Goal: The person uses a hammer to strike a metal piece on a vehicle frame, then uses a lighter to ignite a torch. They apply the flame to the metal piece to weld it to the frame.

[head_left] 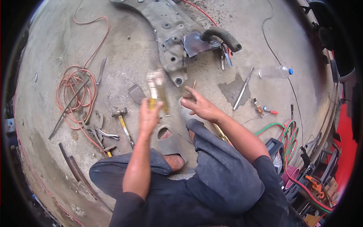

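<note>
My left hand (150,115) is closed around a blurred, long yellow-and-whitish object (155,85), whose kind I cannot make out. Its far end points away from me, just left of the near tip of a large grey metal part (170,36) with several holes. My right hand (202,106) hovers over my shoe with its fingers apart and nothing between them. A small grey metal block (137,93) lies on the floor left of the blurred object. A bent pipe (223,34) sticks out from the right side of the metal part.
To the left lie an orange hose coil (77,92), a hammer (124,123) and locking clamps (92,126). A metal bar (244,88), a plastic bottle (275,72) and a torch-like tool (258,108) are on the right. Green and red hoses (289,140) run beside a crate.
</note>
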Demonstrator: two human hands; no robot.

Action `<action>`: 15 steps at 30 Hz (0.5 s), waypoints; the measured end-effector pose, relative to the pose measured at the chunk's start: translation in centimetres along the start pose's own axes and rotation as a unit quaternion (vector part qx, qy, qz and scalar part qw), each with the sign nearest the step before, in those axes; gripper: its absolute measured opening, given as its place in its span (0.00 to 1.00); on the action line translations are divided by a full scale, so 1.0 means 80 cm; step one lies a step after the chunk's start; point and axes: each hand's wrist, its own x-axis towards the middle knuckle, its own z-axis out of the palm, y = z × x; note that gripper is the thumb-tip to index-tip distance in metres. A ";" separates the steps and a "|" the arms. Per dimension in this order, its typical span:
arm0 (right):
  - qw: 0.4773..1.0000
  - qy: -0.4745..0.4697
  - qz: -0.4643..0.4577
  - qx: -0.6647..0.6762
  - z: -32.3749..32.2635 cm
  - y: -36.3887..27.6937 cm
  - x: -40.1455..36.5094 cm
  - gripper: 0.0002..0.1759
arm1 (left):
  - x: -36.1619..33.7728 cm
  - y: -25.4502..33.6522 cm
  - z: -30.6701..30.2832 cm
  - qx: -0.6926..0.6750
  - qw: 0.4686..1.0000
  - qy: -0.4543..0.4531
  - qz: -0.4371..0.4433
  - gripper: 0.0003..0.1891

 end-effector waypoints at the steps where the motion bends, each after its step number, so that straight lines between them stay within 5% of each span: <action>1: 0.999 -0.007 0.019 0.029 0.005 0.001 0.016 0.45 | -0.016 0.026 0.038 0.009 0.998 -0.057 -0.018 0.21; 5: 0.993 0.041 0.019 0.105 -0.064 0.037 0.045 0.38 | -0.009 0.063 0.139 -0.180 0.942 -0.232 -0.165 0.16; 8: 0.977 -0.005 0.147 0.156 -0.106 0.034 0.029 0.40 | 0.023 0.089 0.169 -0.261 0.897 -0.296 -0.200 0.14; 12: 0.967 -0.017 0.164 0.194 -0.140 0.069 0.067 0.43 | 0.054 0.104 0.203 -0.093 0.939 -0.281 -0.175 0.29; 13: 0.969 -0.001 0.149 0.197 -0.140 0.072 0.072 0.45 | 0.057 0.103 0.207 -0.041 0.949 -0.277 -0.142 0.39; 15: 0.965 -0.011 0.156 0.210 -0.144 0.068 0.080 0.47 | 0.072 0.082 0.220 0.088 0.970 -0.219 -0.052 0.42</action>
